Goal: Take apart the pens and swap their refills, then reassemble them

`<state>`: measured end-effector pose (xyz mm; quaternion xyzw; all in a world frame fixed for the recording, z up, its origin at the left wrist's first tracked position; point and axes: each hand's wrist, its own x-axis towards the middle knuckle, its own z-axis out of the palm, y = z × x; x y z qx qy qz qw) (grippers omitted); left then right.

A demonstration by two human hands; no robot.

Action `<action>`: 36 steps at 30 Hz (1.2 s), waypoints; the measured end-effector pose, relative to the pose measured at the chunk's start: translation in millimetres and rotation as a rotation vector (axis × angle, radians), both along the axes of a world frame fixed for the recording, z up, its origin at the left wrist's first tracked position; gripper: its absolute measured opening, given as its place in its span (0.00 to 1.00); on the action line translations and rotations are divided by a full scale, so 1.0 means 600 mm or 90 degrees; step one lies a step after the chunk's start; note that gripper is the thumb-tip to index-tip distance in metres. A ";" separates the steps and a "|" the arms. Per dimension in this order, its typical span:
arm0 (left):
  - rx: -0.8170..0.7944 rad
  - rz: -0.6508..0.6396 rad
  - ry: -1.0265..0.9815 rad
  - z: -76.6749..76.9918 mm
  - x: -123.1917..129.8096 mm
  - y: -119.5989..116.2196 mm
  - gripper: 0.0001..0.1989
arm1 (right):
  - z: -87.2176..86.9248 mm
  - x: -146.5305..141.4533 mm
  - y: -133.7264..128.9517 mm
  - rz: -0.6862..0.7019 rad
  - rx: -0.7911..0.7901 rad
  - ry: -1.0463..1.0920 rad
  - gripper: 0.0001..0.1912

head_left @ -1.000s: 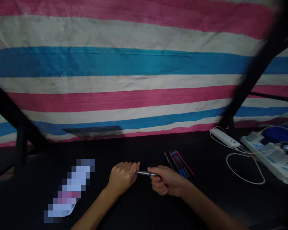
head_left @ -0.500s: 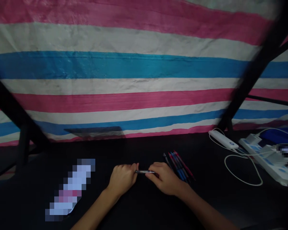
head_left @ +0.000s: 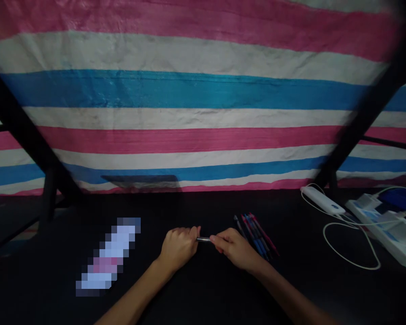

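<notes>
Between my two hands a slim pen (head_left: pixel 204 239) with a silvery, shiny middle is held level above the black tabletop. My left hand (head_left: pixel 179 248) is closed round its left end, and my right hand (head_left: pixel 235 249) pinches the right end. Only the short middle stretch shows; both ends are hidden in my fingers. Just beyond my right hand lies a loose bundle of several pens (head_left: pixel 257 237), with black, blue and red or pink bodies, slanting side by side.
A blurred-out bright screen (head_left: pixel 110 255) lies on the left. To the right are a white power strip (head_left: pixel 385 232) with plugs, a white power bank (head_left: pixel 323 200) and a looped white cable (head_left: pixel 379 266). Dark metal bars (head_left: pixel 30 126) and a striped sheet (head_left: pixel 203 140) stand behind.
The view has shifted slightly, so most things sit further right. My right hand's grip on the pen has altered a little, its fingers now more curled; both hands still hold it.
</notes>
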<state>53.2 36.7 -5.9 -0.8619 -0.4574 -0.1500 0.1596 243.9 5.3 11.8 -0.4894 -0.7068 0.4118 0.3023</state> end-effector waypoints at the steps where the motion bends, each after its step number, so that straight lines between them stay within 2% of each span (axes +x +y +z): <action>1: 0.003 0.000 -0.005 0.000 0.000 0.001 0.18 | 0.000 0.000 0.000 -0.001 -0.006 0.008 0.23; 4: 0.004 -0.009 -0.022 0.006 0.000 0.001 0.16 | 0.003 0.000 0.000 -0.037 0.063 0.023 0.21; 6: -0.018 -0.035 -0.057 0.012 0.002 -0.002 0.13 | 0.007 0.001 0.002 -0.101 0.139 0.050 0.18; 8: -0.057 -0.083 -0.112 0.019 0.004 -0.005 0.11 | 0.011 0.005 0.006 -0.168 0.169 0.111 0.15; 11: -0.106 -0.165 -0.179 0.026 0.008 -0.011 0.08 | 0.015 0.012 0.018 -0.229 0.146 0.258 0.11; 14: -0.145 -0.215 -0.196 0.029 0.011 -0.014 0.08 | 0.019 0.016 0.033 -0.258 0.090 0.475 0.11; 17: -0.192 -0.230 -0.198 0.031 0.010 -0.014 0.08 | 0.027 0.018 0.050 -0.244 -0.002 0.669 0.10; 20: -0.223 -0.216 -0.227 0.033 0.006 -0.009 0.08 | 0.044 0.019 0.066 -0.232 -0.081 0.767 0.08; 22: -0.232 -0.199 -0.249 0.034 0.002 -0.003 0.09 | 0.059 0.019 0.075 -0.227 -0.135 0.780 0.10; 24: -0.235 -0.184 -0.266 0.034 -0.004 0.003 0.09 | 0.074 0.018 0.080 -0.205 -0.182 0.771 0.17; 29: -0.244 -0.153 -0.291 0.032 -0.014 0.013 0.10 | 0.097 0.008 0.087 -0.101 -0.215 0.795 0.28; 33: -0.254 -0.128 -0.305 0.031 -0.018 0.014 0.11 | 0.107 -0.001 0.092 -0.056 -0.262 0.826 0.27; 36: -0.257 -0.118 -0.299 0.030 -0.019 0.015 0.12 | 0.110 -0.004 0.092 -0.107 -0.298 0.814 0.22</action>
